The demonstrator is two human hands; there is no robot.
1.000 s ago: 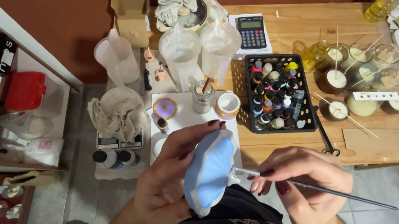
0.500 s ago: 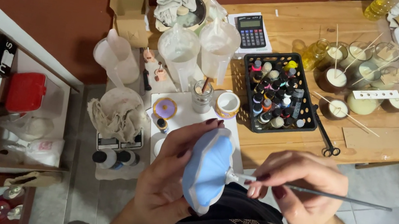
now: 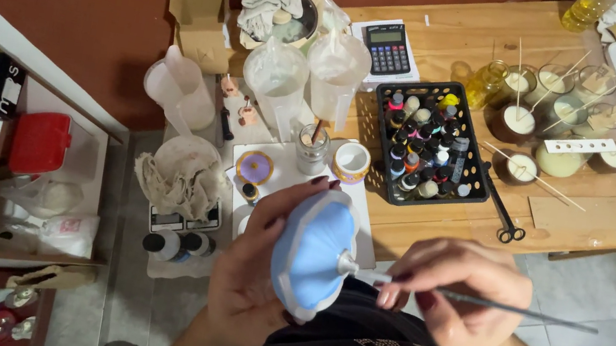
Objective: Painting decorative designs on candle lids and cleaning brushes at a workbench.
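Even, fairly bright indoor light falls from above on the wooden table (image 3: 570, 219), shadows soft, the near hands slightly blurred, the left shelves (image 3: 4, 170) dimmer.

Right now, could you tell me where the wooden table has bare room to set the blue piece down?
Bare wood lies on the wooden table right of the calculator, and below the black crate beside the scissors. It is crowded around the candle cups and the plastic jugs.

Bare surface (image 3: 571, 215) lies right of the black paint-bottle crate (image 3: 429, 144); scissors (image 3: 505, 216), candle jars (image 3: 521, 122) and plastic jugs (image 3: 303, 79) crowd elsewhere.
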